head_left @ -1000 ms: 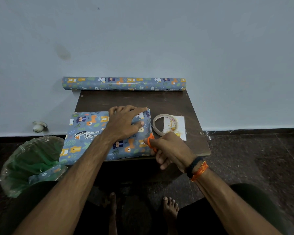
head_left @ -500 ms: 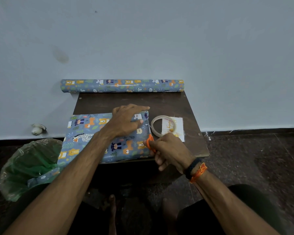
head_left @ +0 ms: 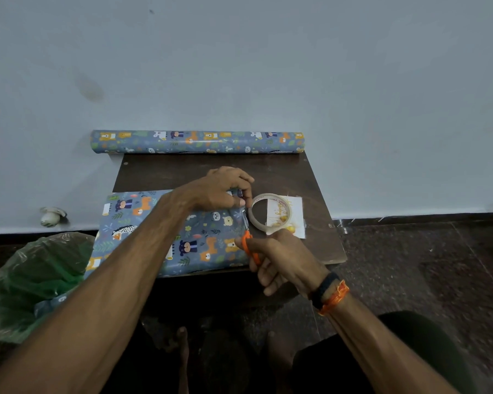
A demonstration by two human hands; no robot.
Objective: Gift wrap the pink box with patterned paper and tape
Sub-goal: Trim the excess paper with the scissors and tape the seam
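Note:
The box, fully covered in blue animal-print paper (head_left: 160, 231), lies on the small dark table (head_left: 296, 172), its left part overhanging the edge. My left hand (head_left: 225, 189) rests on the box's far right corner, fingers pinching at a strip of clear tape there. My right hand (head_left: 282, 254) grips orange-handled scissors (head_left: 249, 245), blades pointing up along the box's right edge at the tape. The tape roll (head_left: 269, 213) lies just right of the box on a white card (head_left: 295, 214). No pink shows.
A roll of the same paper (head_left: 197, 142) lies along the table's back edge against the wall. A bin with a green bag (head_left: 34, 282) stands at the lower left on the floor. My bare feet are under the table.
My left hand slid from flat on the box's top to its far right corner and now pinches there. My right hand with the scissors stayed at the right edge.

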